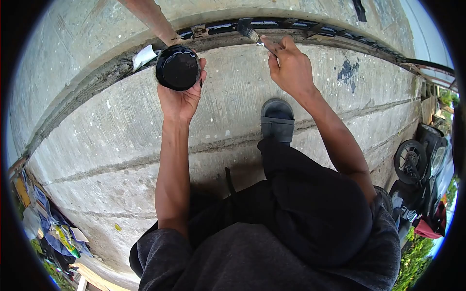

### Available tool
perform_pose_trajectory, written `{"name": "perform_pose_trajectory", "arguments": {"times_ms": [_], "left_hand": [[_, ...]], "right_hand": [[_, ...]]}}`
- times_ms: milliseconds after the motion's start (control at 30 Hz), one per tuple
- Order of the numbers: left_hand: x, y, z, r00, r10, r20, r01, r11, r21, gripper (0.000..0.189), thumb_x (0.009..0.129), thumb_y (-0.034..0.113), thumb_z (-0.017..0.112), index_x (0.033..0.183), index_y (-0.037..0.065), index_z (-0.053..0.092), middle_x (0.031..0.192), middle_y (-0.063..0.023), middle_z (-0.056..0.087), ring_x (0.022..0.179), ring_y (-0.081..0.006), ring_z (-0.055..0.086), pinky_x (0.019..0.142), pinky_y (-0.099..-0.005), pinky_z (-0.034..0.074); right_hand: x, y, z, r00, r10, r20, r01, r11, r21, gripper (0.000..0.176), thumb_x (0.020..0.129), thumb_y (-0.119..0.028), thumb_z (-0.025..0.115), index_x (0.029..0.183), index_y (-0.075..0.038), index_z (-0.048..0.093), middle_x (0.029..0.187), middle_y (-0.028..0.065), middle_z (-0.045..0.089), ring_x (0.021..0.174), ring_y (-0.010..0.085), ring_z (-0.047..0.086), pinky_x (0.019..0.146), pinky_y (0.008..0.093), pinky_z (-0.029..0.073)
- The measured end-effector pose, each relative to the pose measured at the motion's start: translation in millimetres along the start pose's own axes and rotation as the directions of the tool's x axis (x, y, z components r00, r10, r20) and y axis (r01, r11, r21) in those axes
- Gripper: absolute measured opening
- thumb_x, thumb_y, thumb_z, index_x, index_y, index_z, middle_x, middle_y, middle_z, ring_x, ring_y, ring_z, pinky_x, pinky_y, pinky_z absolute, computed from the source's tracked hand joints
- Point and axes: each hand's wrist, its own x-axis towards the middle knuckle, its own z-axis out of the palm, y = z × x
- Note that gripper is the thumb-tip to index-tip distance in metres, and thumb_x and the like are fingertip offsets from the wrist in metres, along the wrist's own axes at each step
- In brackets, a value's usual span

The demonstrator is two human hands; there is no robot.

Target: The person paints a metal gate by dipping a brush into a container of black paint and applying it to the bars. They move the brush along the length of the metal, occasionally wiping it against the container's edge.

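Observation:
My left hand [187, 99] is closed around a paint can [180, 71] of black paint, with its open top facing me. In my right hand [292, 70] is a paintbrush [253, 35], gripped by the handle. Its dark bristles lie against the metal rail [276, 23] that runs along the groove in the concrete. Wet-looking black paint covers parts of this rail. Just left of the can, a white scrap [144, 57] lies at the groove's edge.
A brown post [148, 19] rises beside the can. My sandaled foot [277, 119] rests on the concrete step [223, 116]. A motorcycle [417, 155] stands far right, and a heap of mixed items [53, 223] lies far left. Dark paint stains [348, 72] mark the concrete.

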Motion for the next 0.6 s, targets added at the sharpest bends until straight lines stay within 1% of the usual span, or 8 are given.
{"name": "perform_pose_trajectory", "arguments": {"times_ms": [133,267,367,433,467,533,567,600], "left_hand": [[1,0,1,1.000,-0.006,0.001,0.006,1.000,-0.009,0.049,0.103,0.039,0.039,0.129,0.000,0.053,0.119,-0.0190,0.064,0.108,-0.0378,0.065,0.082,-0.0430,0.062],[1,0,0,1.000,0.001,0.012,-0.001,1.000,-0.001,0.049,0.103,0.039,0.039,0.129,0.000,0.053,0.119,-0.0189,0.064,0.108,-0.0378,0.065,0.083,-0.0433,0.062],[0,0,0,0.999,0.006,0.043,-0.005,1.000,-0.015,0.043,0.102,0.031,0.043,0.132,0.001,0.051,0.127,-0.0202,0.060,0.111,-0.0389,0.063,0.083,-0.0425,0.063],[-1,-1,-1,1.000,0.006,0.018,-0.006,1.000,-0.015,0.043,0.102,0.031,0.044,0.132,0.001,0.051,0.126,-0.0203,0.060,0.110,-0.0388,0.064,0.082,-0.0424,0.063],[1,-1,0,1.000,0.007,0.011,-0.007,1.000,-0.015,0.043,0.102,0.031,0.044,0.132,0.001,0.052,0.126,-0.0203,0.060,0.110,-0.0388,0.064,0.082,-0.0424,0.063],[1,-2,2,1.000,-0.004,0.010,0.004,1.000,-0.007,0.047,0.103,0.036,0.041,0.130,0.000,0.052,0.121,-0.0196,0.063,0.108,-0.0382,0.065,0.082,-0.0430,0.062],[1,-2,2,1.000,-0.006,0.009,0.006,1.000,-0.002,0.049,0.103,0.039,0.039,0.129,0.000,0.053,0.119,-0.0193,0.064,0.108,-0.0380,0.065,0.082,-0.0433,0.062],[1,-1,2,1.000,-0.002,0.009,0.002,1.000,-0.001,0.047,0.103,0.037,0.041,0.130,0.000,0.052,0.121,-0.0196,0.063,0.108,-0.0381,0.065,0.082,-0.0429,0.062]], "right_hand": [[2,3,2,1.000,-0.028,0.012,0.028,0.999,-0.016,0.041,0.085,-0.009,0.062,0.125,-0.017,0.067,0.088,0.0095,0.052,0.066,0.0293,0.063,0.060,0.0411,0.054],[5,22,4,0.999,-0.025,0.034,0.028,0.997,-0.068,0.042,0.085,-0.010,0.062,0.127,-0.018,0.065,0.088,0.0094,0.052,0.066,0.0294,0.063,0.060,0.0409,0.054],[2,26,10,0.997,-0.070,0.032,0.072,0.996,-0.061,0.043,0.086,-0.009,0.061,0.128,-0.018,0.065,0.088,0.0097,0.053,0.066,0.0297,0.063,0.060,0.0408,0.054],[2,16,3,0.995,-0.098,0.013,0.098,0.995,-0.030,0.043,0.086,-0.009,0.061,0.128,-0.018,0.064,0.087,0.0100,0.053,0.066,0.0298,0.062,0.061,0.0406,0.054],[2,21,4,0.997,-0.071,0.017,0.072,0.997,-0.038,0.044,0.086,-0.008,0.061,0.128,-0.018,0.064,0.087,0.0103,0.053,0.066,0.0300,0.062,0.061,0.0406,0.054],[8,30,9,0.999,-0.028,0.025,0.029,0.999,-0.046,0.044,0.086,-0.007,0.060,0.128,-0.018,0.064,0.088,0.0110,0.053,0.066,0.0304,0.062,0.062,0.0408,0.054],[7,29,10,0.999,-0.029,0.017,0.030,0.999,-0.022,0.044,0.086,-0.007,0.061,0.128,-0.017,0.064,0.088,0.0115,0.054,0.066,0.0309,0.062,0.062,0.0410,0.054],[4,25,9,0.999,-0.032,0.010,0.032,0.999,0.001,0.044,0.085,-0.007,0.061,0.128,-0.017,0.064,0.088,0.0120,0.054,0.067,0.0313,0.062,0.063,0.0412,0.053]]}}
